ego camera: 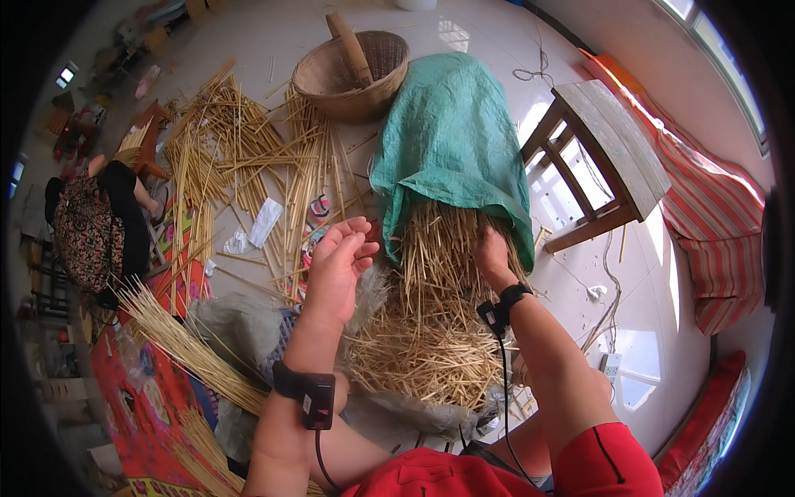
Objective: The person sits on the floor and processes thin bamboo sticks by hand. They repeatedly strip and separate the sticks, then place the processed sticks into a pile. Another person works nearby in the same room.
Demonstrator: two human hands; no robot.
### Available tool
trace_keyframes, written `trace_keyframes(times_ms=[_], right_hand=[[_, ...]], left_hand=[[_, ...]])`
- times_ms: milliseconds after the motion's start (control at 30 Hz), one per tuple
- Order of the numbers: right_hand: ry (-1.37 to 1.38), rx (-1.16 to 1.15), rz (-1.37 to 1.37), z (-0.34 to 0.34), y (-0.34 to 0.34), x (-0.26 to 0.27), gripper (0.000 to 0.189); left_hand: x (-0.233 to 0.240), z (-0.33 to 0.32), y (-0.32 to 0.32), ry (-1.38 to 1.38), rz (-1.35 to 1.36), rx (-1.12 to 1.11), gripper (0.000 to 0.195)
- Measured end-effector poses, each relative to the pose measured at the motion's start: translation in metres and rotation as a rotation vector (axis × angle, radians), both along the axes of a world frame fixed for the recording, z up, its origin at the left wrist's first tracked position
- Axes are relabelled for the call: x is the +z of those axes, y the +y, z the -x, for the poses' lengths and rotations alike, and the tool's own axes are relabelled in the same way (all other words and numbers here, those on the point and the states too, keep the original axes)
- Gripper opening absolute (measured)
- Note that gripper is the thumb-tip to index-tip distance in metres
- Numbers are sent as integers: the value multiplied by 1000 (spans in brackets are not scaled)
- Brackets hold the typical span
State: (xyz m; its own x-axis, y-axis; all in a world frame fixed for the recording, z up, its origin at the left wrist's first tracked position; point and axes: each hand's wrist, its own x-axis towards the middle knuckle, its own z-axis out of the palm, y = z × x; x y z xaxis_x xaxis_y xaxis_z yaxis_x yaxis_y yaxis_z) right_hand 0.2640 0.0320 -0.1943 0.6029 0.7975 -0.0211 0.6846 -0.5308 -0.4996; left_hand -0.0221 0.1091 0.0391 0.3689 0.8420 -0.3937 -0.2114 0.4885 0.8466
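Observation:
A green woven sack [450, 118] lies on the floor in front of me, its mouth towards me. Cut straw [435, 248] spills out of that mouth into a loose heap [428, 366] on crumpled plastic sheeting [422, 419] between my legs. My right hand [494, 251] reaches into the straw at the right side of the sack's mouth; its fingertips are hidden, so its grip cannot be told. Left of the straw, my left hand [341, 255] is raised with loosely curled fingers and nothing visible in it. Both wrists wear black straps with cabled devices.
A wicker basket [317, 93] stands behind scattered stalks [242, 143]. At the right is a wooden stool [615, 143], with cord and a power strip [610, 366] on the floor. A long straw bundle [192, 348] lies at my left. Another person [93, 230] sits farther left.

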Motion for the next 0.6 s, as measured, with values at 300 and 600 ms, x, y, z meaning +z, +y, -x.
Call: trace_keyframes(times_ms=[300, 600], right_hand=[[-8, 136, 439, -13, 47, -61, 41], [835, -138, 58, -13, 61, 34, 28]], left_hand=[[4, 6, 6, 41, -10, 22, 20], [6, 14, 5, 50, -30, 40, 20]])
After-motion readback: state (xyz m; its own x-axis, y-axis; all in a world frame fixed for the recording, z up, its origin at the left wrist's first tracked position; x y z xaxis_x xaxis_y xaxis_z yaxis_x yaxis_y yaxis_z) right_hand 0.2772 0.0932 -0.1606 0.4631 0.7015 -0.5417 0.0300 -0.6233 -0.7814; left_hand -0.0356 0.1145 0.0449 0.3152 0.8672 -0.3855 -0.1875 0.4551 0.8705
